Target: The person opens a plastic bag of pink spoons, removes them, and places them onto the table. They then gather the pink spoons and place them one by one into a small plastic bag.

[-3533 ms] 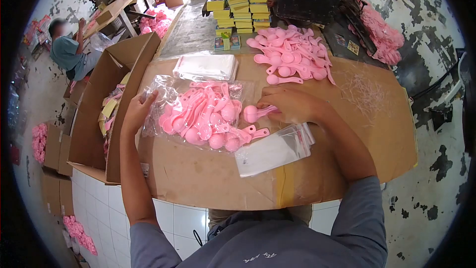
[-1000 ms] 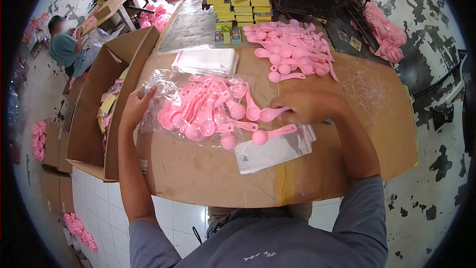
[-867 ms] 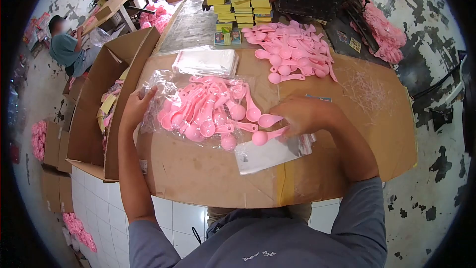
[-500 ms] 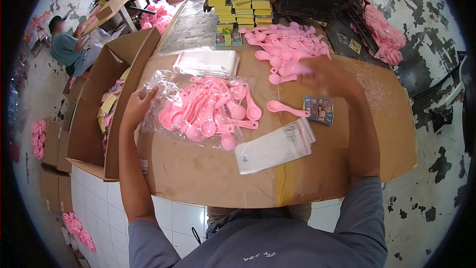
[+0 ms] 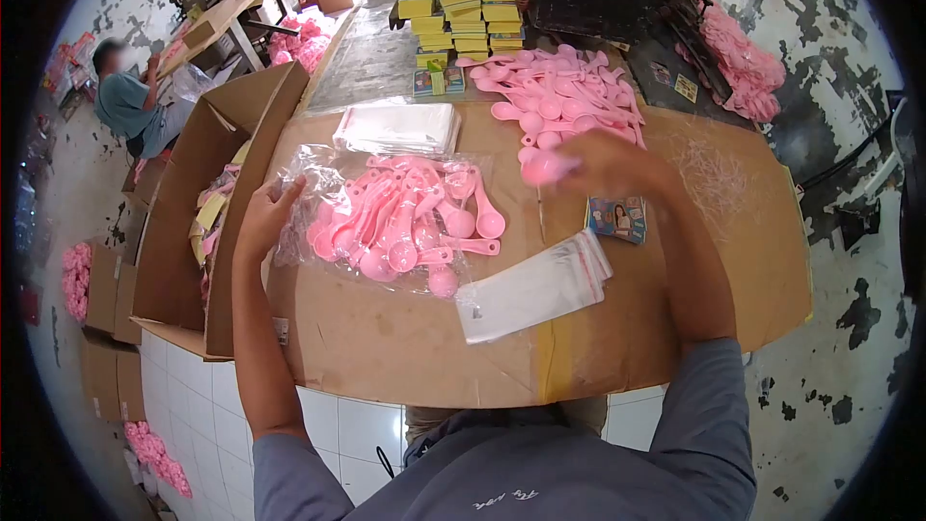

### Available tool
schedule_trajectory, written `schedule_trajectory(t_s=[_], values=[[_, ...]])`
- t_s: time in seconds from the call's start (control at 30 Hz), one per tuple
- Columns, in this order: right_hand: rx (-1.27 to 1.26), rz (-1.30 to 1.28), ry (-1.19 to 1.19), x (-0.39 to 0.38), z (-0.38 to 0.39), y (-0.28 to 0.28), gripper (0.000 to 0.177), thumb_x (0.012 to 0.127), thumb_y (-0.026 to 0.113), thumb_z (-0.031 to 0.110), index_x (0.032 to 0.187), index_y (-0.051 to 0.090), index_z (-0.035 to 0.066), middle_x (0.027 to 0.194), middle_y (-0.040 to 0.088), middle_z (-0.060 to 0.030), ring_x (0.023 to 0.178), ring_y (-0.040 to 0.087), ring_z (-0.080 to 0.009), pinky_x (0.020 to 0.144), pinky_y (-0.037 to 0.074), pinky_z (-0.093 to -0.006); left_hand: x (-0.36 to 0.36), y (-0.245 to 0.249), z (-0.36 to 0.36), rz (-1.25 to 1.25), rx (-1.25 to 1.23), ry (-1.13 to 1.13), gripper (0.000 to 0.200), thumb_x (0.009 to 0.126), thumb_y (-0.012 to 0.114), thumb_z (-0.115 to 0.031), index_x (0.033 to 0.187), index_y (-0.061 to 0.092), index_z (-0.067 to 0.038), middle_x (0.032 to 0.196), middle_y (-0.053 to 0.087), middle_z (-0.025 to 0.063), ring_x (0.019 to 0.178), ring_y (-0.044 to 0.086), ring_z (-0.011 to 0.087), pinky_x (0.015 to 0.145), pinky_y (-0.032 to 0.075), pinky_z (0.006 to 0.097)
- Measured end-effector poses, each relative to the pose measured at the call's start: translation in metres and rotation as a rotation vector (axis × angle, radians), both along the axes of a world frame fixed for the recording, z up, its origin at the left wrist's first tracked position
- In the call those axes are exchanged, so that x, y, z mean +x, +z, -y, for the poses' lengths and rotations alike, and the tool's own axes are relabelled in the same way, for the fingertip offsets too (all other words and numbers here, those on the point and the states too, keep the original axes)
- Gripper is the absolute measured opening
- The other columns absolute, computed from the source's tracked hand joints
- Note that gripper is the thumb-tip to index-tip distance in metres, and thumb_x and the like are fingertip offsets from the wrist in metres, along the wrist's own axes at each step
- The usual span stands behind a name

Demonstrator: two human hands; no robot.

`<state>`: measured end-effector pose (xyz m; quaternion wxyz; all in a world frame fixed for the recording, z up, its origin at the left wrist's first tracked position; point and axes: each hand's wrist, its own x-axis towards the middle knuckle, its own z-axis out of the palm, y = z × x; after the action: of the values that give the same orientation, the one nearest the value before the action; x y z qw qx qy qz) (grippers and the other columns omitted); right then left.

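My left hand (image 5: 267, 217) grips the left edge of a large clear plastic bag (image 5: 307, 172), its thumb up by the film. Pink measuring spoons (image 5: 410, 207) lie heaped in and on that bag. My right hand (image 5: 617, 164), smeared by motion, holds a pink measuring spoon (image 5: 550, 167) at the near edge of a bigger pile of pink spoons (image 5: 564, 87). Just below the right wrist lies a small stack of printed cards (image 5: 617, 218). Nearer me, flat clear sleeves (image 5: 535, 289) are fanned on the cardboard tabletop (image 5: 386, 347).
Another pack of clear sleeves (image 5: 397, 127) lies behind the bag. Yellow-edged card stacks (image 5: 463, 19) stand at the back. An open cardboard box (image 5: 154, 270) borders the table on the left. Farther off, a person (image 5: 130, 101) sits by a workbench (image 5: 227, 14).
The loose spoon beside the printed cards no longer lies there. My right hand has moved slightly toward me and left, with a pink spoon in it. My left hand stays at the bag.
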<state>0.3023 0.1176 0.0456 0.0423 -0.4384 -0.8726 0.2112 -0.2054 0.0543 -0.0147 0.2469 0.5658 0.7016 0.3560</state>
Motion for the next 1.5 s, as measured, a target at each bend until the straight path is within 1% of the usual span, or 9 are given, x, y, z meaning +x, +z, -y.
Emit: schedule_trajectory(t_s=[0.17,0.27,0.37,0.43,0.53,0.73,0.93,1.33,1.5], values=[[0.938,-0.361,-0.249,0.017,-0.039,-0.015,0.039,0.088,0.071,0.019,0.125,0.068,0.006,0.112,0.068,-0.0194,0.114,0.063,-0.0351,0.099,0.049,-0.0454,-0.001,-0.003,-0.001,0.008,0.014,-0.007,0.055,0.094,0.070,-0.055,0.083,0.064,-0.001,0.070,0.053,-0.0007,0.066,0.047,0.0092,0.058,0.039,0.0312],[0.881,-0.308,-0.184,0.007,-0.026,-0.013,0.040,0.090,0.067,0.012,0.130,0.063,0.007,0.128,0.063,-0.0178,0.127,0.056,-0.0343,0.104,0.046,-0.0455,-0.008,-0.006,-0.004,-0.010,-0.021,0.010,0.055,0.094,0.070,-0.054,0.086,0.066,0.000,0.071,0.054,-0.0004,0.066,0.049,0.0095,0.059,0.040,0.0311],[0.272,-0.235,0.081,-0.020,-0.010,-0.014,0.043,0.085,0.071,0.007,0.127,0.063,0.004,0.131,0.061,-0.0120,0.128,0.055,-0.0326,0.108,0.043,-0.0442,0.004,0.001,0.001,0.029,0.006,-0.008,0.054,0.095,0.070,-0.053,0.089,0.067,0.001,0.071,0.055,-0.0001,0.067,0.049,0.0097,0.060,0.040,0.0310],[0.260,-0.229,0.433,-0.042,0.010,-0.029,0.039,0.083,0.070,0.005,0.122,0.065,0.006,0.130,0.060,-0.0085,0.128,0.055,-0.0307,0.110,0.041,-0.0433,0.007,0.003,0.003,0.060,0.032,-0.019,0.054,0.095,0.069,-0.053,0.091,0.068,0.001,0.071,0.056,0.0001,0.067,0.050,0.0099,0.061,0.041,0.0312],[0.383,-0.199,0.501,-0.068,0.036,-0.037,0.038,0.082,0.066,0.003,0.119,0.066,0.007,0.127,0.061,-0.0068,0.129,0.055,-0.0279,0.113,0.039,-0.0444,0.002,0.003,0.001,-0.006,-0.009,-0.012,0.053,0.096,0.069,-0.051,0.092,0.069,0.001,0.072,0.057,-0.0001,0.067,0.050,0.0100,0.061,0.042,0.0315],[0.595,-0.197,0.348,-0.063,0.031,-0.040,0.028,0.086,0.062,0.005,0.114,0.063,0.009,0.121,0.060,-0.0086,0.125,0.053,-0.0282,0.105,0.039,-0.0446,0.001,0.004,0.002,-0.039,-0.021,-0.010,0.051,0.097,0.069,-0.050,0.089,0.069,0.001,0.073,0.057,-0.0007,0.067,0.049,0.0090,0.061,0.041,0.0308],[0.090,-0.012,0.352,-0.071,0.055,-0.025,0.027,0.087,0.070,0.018,0.111,0.064,0.007,0.110,0.065,-0.0147,0.113,0.060,-0.0352,0.096,0.045,-0.0473,0.009,0.009,0.007,0.123,-0.089,-0.062,0.046,0.101,0.065,-0.047,0.098,0.070,-0.001,0.082,0.059,-0.0033,0.072,0.048,0.0066,0.064,0.042,0.0278],[-0.128,-0.265,0.432,-0.013,0.019,0.006,0.018,0.081,0.076,0.016,0.094,0.073,0.004,0.080,0.068,-0.0160,0.078,0.067,-0.0327,0.073,0.051,-0.0438,0.001,-0.004,-0.001,0.388,-0.059,-0.113,0.036,0.105,0.061,-0.039,0.104,0.071,-0.004,0.088,0.065,-0.0045,0.077,0.053,0.0041,0.070,0.045,0.0241],[0.329,-0.213,-0.202,0.008,-0.013,0.015,0.030,0.080,0.073,0.011,0.109,0.070,0.005,0.097,0.069,-0.0142,0.093,0.067,-0.0323,0.083,0.051,-0.0436,-0.003,-0.010,-0.003,0.370,-0.081,-0.113,0.038,0.104,0.062,-0.040,0.107,0.071,-0.003,0.093,0.066,-0.0031,0.079,0.055,0.0049,0.073,0.046,0.0242]])
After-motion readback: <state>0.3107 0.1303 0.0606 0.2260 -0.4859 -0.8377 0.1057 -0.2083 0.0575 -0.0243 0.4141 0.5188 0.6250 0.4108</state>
